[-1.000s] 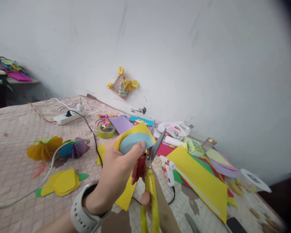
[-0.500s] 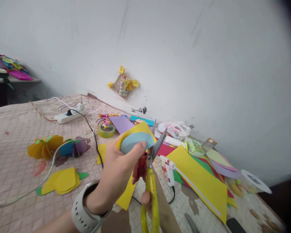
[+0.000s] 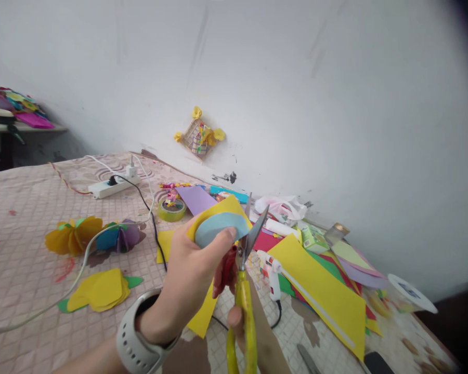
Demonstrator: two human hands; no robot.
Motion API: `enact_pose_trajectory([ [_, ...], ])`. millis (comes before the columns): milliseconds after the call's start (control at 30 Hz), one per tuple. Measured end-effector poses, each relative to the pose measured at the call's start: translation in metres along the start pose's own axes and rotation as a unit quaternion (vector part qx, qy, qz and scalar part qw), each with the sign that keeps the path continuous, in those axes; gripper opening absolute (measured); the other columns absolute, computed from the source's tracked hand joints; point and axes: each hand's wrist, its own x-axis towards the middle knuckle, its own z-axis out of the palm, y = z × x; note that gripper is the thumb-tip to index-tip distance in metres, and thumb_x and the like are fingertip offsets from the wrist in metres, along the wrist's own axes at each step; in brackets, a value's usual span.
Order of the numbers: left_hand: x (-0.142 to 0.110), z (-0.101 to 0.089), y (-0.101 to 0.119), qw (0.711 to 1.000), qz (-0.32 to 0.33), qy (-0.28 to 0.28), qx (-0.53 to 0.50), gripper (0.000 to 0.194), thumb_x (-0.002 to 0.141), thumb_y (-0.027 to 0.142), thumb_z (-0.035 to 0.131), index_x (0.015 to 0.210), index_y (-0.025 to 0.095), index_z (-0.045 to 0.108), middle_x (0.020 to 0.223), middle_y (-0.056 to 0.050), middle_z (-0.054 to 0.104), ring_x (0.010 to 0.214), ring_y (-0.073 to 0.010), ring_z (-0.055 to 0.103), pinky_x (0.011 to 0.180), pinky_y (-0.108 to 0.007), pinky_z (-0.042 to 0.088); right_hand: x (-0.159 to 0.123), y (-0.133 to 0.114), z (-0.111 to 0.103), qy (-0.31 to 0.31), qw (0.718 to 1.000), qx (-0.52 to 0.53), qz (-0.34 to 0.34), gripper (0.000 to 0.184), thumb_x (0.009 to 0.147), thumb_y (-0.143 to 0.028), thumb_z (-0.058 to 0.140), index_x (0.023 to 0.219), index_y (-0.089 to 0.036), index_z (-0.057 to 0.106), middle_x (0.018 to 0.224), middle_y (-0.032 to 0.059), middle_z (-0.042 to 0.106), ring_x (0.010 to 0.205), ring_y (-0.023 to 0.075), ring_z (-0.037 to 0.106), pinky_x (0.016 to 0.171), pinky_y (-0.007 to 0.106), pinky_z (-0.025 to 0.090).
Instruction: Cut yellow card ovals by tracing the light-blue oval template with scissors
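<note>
Yellow paper (image 3: pixel 232 208) bearing pale-blue oval (image 3: pixel 218 229) pinched in left hand (image 3: pixel 187 275), scissor blades (image 3: pixel 254 234) just right of its edge, right hand (image 3: pixel 234 318) clenching yellow handles (image 3: pixel 245 322).

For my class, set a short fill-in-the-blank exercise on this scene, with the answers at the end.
1. The left hand holds yellow paper bearing a pale ____ shape.
2. The right hand grips scissors with ____ handles.
3. A black cord plugs into a white ____ lying on the patterned cloth.

Answers: blue; yellow; power strip
</note>
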Motion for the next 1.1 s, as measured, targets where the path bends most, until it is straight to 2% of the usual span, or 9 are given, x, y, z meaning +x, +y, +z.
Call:
enact_pose_trajectory([
  [133, 0.000, 0.001, 0.000, 1.000, 0.000, -0.004, -0.006, 0.008, 0.078, 0.024, 0.069, 0.072, 0.020, 0.065, 0.065, 0.004, 0.061, 0.058, -0.0098, 0.053, 0.054, -0.018, 0.047, 0.000, -0.001, 0.001, 0.005, 0.998, 0.058, 0.008, 0.066, 0.078, -0.079, 0.048, 0.123, -0.031, 0.050, 0.081, 0.0023, 0.050, 0.061, 0.0191, 0.049, 0.050, 0.033, 0.047],
  [567, -0.002, 0.000, 0.002, 1.000, -0.002, -0.002, -0.017, 0.008, 0.079, 0.023, 0.068, 0.072, 0.020, 0.064, 0.063, 0.005, 0.058, 0.057, -0.0093, 0.052, 0.054, -0.018, 0.046, -0.001, -0.006, -0.001, 0.000, 0.999, 0.049, 0.024, 0.069, 0.077, -0.081, 0.047, 0.121, -0.028, 0.052, 0.081, 0.0026, 0.051, 0.062, 0.0186, 0.050, 0.050, 0.032, 0.048],
  [867, -0.002, -0.002, 0.003, 1.000, -0.004, -0.012, -0.021, 0.009, 0.080, 0.024, 0.068, 0.074, 0.020, 0.064, 0.064, 0.004, 0.058, 0.059, -0.0101, 0.051, 0.055, -0.019, 0.045, -0.005, 0.001, -0.002, -0.006, 0.999, 0.044, 0.021, 0.058, 0.081, -0.073, 0.053, 0.120, -0.030, 0.050, 0.084, 0.0032, 0.053, 0.066, 0.0199, 0.054, 0.056, 0.033, 0.051],
  [1000, -0.003, -0.002, 0.003, 1.000, -0.004, -0.015, -0.024, 0.009, 0.081, 0.024, 0.068, 0.075, 0.020, 0.065, 0.065, 0.004, 0.058, 0.060, -0.0105, 0.052, 0.057, -0.019, 0.046, -0.006, 0.006, -0.002, -0.006, 0.999, 0.036, 0.013, 0.051, 0.084, -0.066, 0.055, 0.119, -0.029, 0.050, 0.084, 0.0025, 0.053, 0.065, 0.0193, 0.054, 0.053, 0.032, 0.051],
  [1100, -0.003, -0.002, 0.003, 1.000, 0.000, -0.014, -0.026, 0.008, 0.081, 0.025, 0.068, 0.076, 0.019, 0.066, 0.067, 0.004, 0.059, 0.061, -0.0107, 0.053, 0.058, -0.019, 0.047, -0.005, 0.008, -0.002, -0.003, 0.999, 0.042, 0.014, 0.051, 0.083, -0.068, 0.054, 0.116, -0.028, 0.052, 0.083, 0.0030, 0.052, 0.063, 0.0200, 0.054, 0.052, 0.034, 0.050],
])
